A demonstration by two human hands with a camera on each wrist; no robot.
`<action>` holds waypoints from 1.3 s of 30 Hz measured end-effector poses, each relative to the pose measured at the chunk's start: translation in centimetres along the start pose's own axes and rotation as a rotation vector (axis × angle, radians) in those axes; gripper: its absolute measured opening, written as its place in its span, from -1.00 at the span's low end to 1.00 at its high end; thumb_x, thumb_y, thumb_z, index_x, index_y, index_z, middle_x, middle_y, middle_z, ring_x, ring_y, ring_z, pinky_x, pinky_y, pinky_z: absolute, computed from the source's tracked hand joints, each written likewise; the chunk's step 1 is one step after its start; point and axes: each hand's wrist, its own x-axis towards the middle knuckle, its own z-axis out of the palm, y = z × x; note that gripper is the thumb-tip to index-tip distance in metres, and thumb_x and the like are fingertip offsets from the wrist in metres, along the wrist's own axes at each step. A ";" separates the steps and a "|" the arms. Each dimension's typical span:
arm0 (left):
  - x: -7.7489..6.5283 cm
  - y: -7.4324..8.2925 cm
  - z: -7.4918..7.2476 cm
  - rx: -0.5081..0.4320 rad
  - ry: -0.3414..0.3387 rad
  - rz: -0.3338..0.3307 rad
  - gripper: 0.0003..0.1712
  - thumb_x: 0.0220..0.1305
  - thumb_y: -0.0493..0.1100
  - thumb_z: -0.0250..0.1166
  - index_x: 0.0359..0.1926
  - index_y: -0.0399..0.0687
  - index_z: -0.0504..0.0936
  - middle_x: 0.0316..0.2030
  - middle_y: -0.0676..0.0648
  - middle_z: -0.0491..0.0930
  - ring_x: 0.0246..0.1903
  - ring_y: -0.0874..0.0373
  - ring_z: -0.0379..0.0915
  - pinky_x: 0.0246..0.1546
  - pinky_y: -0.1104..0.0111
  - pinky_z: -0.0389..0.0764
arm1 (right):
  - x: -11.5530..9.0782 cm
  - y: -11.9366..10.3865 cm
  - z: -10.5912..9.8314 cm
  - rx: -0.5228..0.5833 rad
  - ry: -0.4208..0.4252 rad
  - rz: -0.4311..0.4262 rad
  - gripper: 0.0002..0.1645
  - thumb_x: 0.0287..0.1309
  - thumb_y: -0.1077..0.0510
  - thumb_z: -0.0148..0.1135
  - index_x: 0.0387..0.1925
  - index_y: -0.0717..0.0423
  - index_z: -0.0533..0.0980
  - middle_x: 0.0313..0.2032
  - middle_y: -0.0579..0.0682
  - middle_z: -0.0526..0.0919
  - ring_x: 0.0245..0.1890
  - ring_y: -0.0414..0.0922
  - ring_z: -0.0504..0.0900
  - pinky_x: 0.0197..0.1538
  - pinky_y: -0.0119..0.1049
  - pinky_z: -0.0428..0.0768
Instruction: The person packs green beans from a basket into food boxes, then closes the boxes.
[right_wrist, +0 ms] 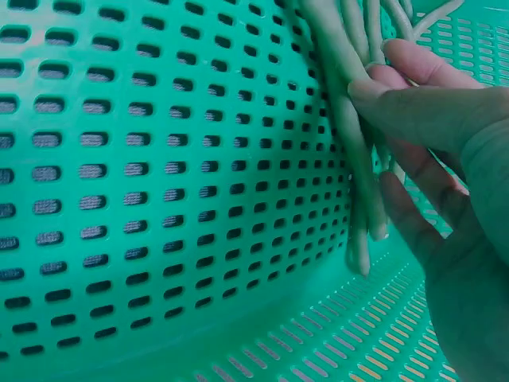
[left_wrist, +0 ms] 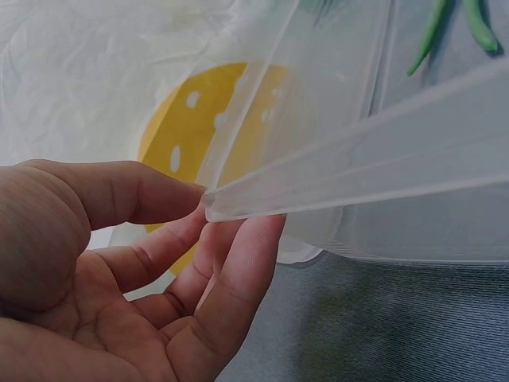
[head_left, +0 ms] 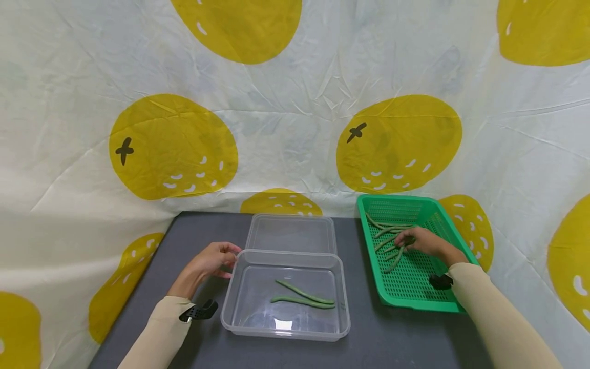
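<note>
A clear plastic container [head_left: 287, 333] stands in the middle of the table with two green beans [head_left: 301, 301] lying in it. My left hand [head_left: 212, 260] is at its left side, thumb and fingers pinching the corner of the rim [left_wrist: 262, 199]. Off to the right, my right hand [head_left: 425, 242] reaches into a green perforated basket [head_left: 371, 256]. Between thumb and fingers it pinches green beans [right_wrist: 343, 103]; exactly how many are held cannot be told. More beans [head_left: 384, 230] lie around the fingers on the basket floor.
Behind the container, a clear plastic lid [head_left: 291, 233] lies flat on the dark grey table [head_left: 207, 230]. A white cloth with yellow fruit prints [head_left: 286, 154] hangs at the back and sides, close behind the basket.
</note>
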 end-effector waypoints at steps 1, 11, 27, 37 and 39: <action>0.0 0.0 0.0 -0.001 -0.002 0.001 -0.55 0.34 -0.30 0.20 0.21 -0.40 0.51 -0.07 -0.33 0.63 -0.25 0.03 0.60 -0.35 0.17 0.73 | -0.1 -0.1 0.0 -0.022 0.000 -0.007 -0.71 0.29 0.46 0.19 0.03 0.39 0.58 0.01 0.30 0.63 0.05 0.25 0.61 -0.03 -0.07 0.68; 0.0 -0.2 0.0 -0.011 0.000 -0.003 -0.56 0.35 -0.31 0.19 0.21 -0.39 0.51 -0.05 -0.34 0.62 -0.23 0.00 0.61 -0.34 0.17 0.74 | -0.3 -0.6 0.1 -0.225 -0.010 -0.045 -0.78 0.23 0.34 0.33 -0.08 0.21 0.69 -0.09 0.11 0.71 -0.04 0.15 0.65 -0.04 0.02 0.68; 0.0 -0.2 0.0 -0.012 -0.003 0.008 -0.55 0.33 -0.30 0.21 0.21 -0.40 0.51 -0.08 -0.32 0.63 -0.25 0.03 0.59 -0.35 0.16 0.74 | -1.8 -2.3 -1.1 -0.195 -0.106 -0.100 -0.86 0.36 0.33 0.20 -0.12 0.20 0.64 -0.16 0.08 0.69 -0.15 0.01 0.67 -0.14 -0.27 0.65; -0.1 -0.1 -0.2 -0.003 -0.010 0.008 -0.54 0.31 -0.30 0.19 0.20 -0.39 0.50 -0.09 -0.31 0.63 -0.26 0.04 0.59 -0.33 0.16 0.74 | -2.8 -2.5 -2.2 -0.226 -0.092 -0.095 -0.82 0.39 0.26 0.19 -0.07 0.20 0.64 -0.12 0.09 0.71 -0.13 -0.01 0.66 -0.12 -0.23 0.64; -0.1 -0.1 -0.2 -0.002 -0.011 0.008 -0.54 0.31 -0.30 0.19 0.20 -0.40 0.50 -0.09 -0.30 0.63 -0.26 0.04 0.59 -0.33 0.16 0.74 | -2.9 -2.4 -2.3 -0.224 -0.077 -0.080 -0.82 0.40 0.25 0.19 -0.07 0.19 0.64 -0.10 0.09 0.71 -0.12 -0.01 0.65 -0.12 -0.24 0.64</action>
